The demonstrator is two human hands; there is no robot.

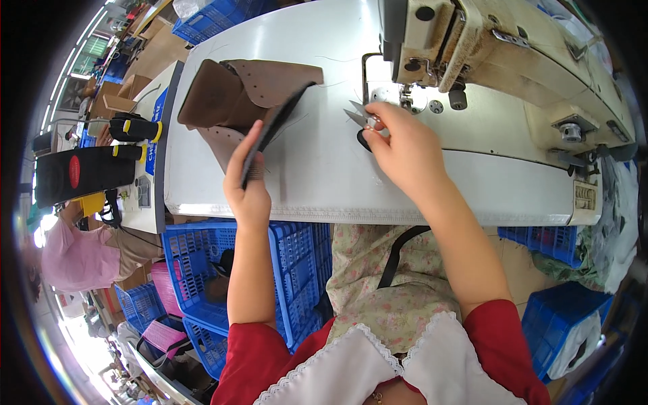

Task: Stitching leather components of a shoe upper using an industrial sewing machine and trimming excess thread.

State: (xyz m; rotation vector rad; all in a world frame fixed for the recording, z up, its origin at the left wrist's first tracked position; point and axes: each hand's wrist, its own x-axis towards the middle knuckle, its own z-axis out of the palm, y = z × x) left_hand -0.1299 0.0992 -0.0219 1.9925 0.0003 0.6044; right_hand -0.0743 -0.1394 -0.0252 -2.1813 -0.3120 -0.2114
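Head view. Blue plastic crate [297, 270] stands under the table edge, just left of the person's lap; dark items lie inside, kind not discernible. Further blue crates: one at top left [209, 20], two at lower left [142, 304], two at right [560, 324], the lower right one holding white material.

Count: one sewing machine [499, 47], cream, worn; one pair of thread snips [361, 116]; one stack of brown leather pieces [236, 94], perforated along the edges.

Left hand [248, 183] is closed around a dark flat strip [273, 128], held on edge, its upper end over the brown stack. Right hand [398, 145] pinches the thread snips just below the needle area, fingers curled.

Surface: white sewing table [324, 182], front edge scuffed. Room: workshop; another person in pink [74, 256] sits at far left beside a neighbouring workstation.
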